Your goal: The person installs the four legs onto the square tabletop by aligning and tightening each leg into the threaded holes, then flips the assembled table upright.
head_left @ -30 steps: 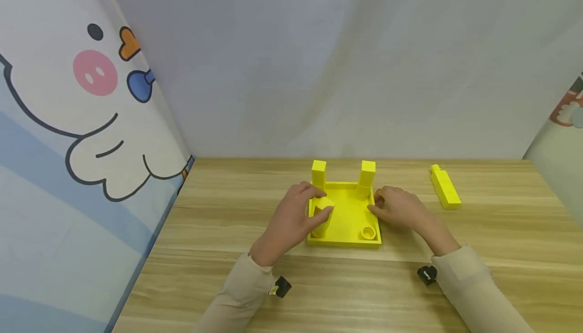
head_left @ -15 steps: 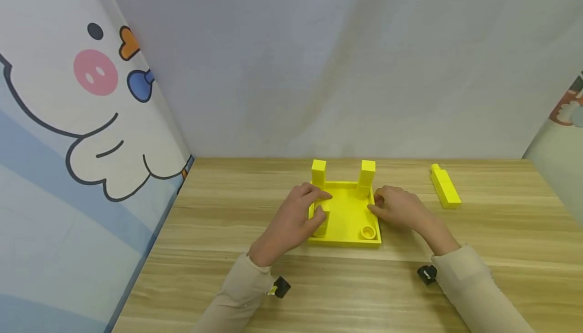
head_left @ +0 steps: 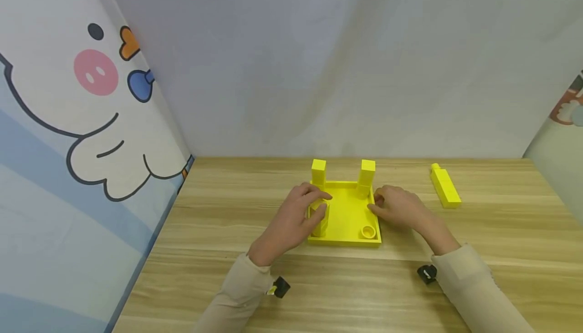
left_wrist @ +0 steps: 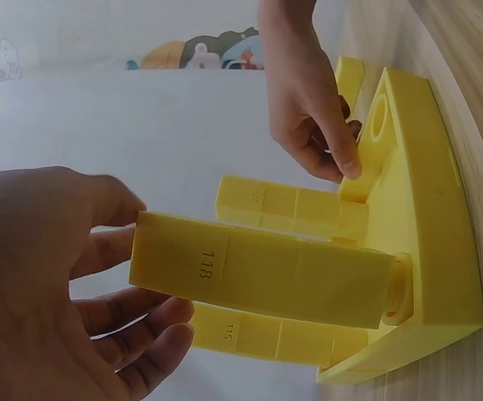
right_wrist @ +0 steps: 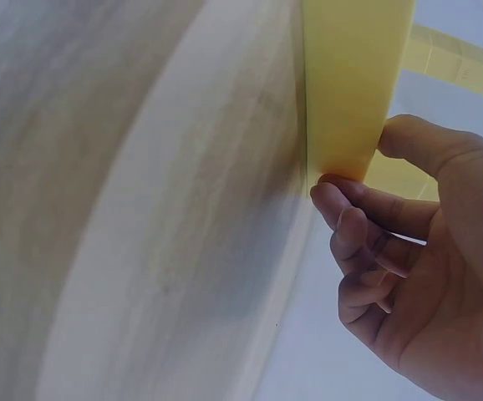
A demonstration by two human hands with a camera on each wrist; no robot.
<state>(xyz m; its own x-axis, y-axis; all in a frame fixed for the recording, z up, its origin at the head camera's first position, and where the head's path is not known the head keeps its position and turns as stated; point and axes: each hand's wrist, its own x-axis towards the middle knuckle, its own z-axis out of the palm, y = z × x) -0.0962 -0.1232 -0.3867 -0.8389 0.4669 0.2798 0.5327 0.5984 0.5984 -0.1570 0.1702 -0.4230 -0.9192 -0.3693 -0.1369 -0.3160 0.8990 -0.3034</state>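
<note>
A shallow yellow tray point(head_left: 348, 216) with raised walls lies on the wooden table. At its front left corner a square yellow post marked 118 point(left_wrist: 262, 271) stands over a round socket, leaning slightly. My left hand point(head_left: 288, 217) holds this post near its top, thumb on one side and fingers on the other. With thumb inside and fingers outside, my right hand point(head_left: 402, 207) pinches the tray's right wall. Two similar posts rise at the back corners, one back left post point(head_left: 319, 172) and one back right post point(head_left: 367, 173). An open round socket point(head_left: 368, 232) shows at the front right.
Another yellow post point(head_left: 445, 189), with a round peg at one end, lies on the table point(head_left: 218, 211) to the right of the tray. A pale curtain point(head_left: 346, 70) hangs behind the table's far edge, and a cartoon-printed cloth point(head_left: 91, 120) stands along the left.
The front left post has turned a little under my left hand, whose thumb and index finger have shifted around its top. My right hand has stayed on the tray's wall.
</note>
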